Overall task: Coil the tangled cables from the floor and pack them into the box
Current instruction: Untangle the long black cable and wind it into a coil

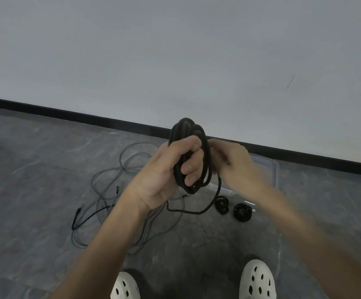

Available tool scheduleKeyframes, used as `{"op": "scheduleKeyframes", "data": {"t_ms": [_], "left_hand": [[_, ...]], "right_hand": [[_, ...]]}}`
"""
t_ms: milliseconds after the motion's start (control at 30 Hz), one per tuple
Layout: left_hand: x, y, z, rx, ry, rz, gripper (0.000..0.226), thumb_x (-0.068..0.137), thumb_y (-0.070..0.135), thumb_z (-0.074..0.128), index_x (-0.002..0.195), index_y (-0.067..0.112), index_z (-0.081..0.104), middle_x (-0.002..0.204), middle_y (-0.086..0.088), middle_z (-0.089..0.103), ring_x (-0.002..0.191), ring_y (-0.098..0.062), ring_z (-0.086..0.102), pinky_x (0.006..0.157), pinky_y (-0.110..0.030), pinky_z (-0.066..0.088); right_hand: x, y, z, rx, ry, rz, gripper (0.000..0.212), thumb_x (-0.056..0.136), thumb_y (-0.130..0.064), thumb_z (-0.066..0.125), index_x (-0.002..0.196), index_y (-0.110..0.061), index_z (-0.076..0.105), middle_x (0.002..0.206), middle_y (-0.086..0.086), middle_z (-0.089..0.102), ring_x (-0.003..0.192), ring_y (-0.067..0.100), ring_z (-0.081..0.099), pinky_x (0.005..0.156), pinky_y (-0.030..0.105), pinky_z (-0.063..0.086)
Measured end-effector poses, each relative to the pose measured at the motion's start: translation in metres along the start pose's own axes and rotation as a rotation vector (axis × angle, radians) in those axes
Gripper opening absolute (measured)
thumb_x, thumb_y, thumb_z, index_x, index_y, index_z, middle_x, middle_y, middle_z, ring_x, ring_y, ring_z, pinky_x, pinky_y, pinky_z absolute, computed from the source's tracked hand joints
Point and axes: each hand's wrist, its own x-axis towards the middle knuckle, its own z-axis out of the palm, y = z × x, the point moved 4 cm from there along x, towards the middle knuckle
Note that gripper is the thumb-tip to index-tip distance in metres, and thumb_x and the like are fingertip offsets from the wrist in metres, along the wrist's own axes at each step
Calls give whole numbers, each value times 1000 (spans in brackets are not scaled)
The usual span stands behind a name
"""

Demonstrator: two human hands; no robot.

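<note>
My left hand (171, 169) grips a coil of black braided cable (188, 130) held upright in front of me, fingers curled round the loops. My right hand (233, 162) is just right of the coil with its fingers behind the loops, holding the cable there. A loose tail of that black cable (207, 209) hangs down from the coil. A tangle of thin grey cables (115, 190) lies on the floor below and to the left. The clear plastic box (274, 169) stands on the floor behind my right hand; two small black coiled cables (242, 212) lie in it.
The grey floor meets a pale wall along a black skirting board (67, 112). My two feet in white perforated clogs (258, 281) stand at the bottom edge, the right one by the box's near side.
</note>
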Motion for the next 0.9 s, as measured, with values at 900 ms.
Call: {"op": "scheduleKeyframes", "data": {"t_ms": [900], "left_hand": [[-5,30,-34,200,497,380,29,99,25,47,71,21,46,61,10,44,55,-7,48,59,-18,46]], "right_hand": [[-45,-15,41,374,-570,567,33,92,-17,62,118,-31,49,88,10,72,88,23,69,87,40,54]]}}
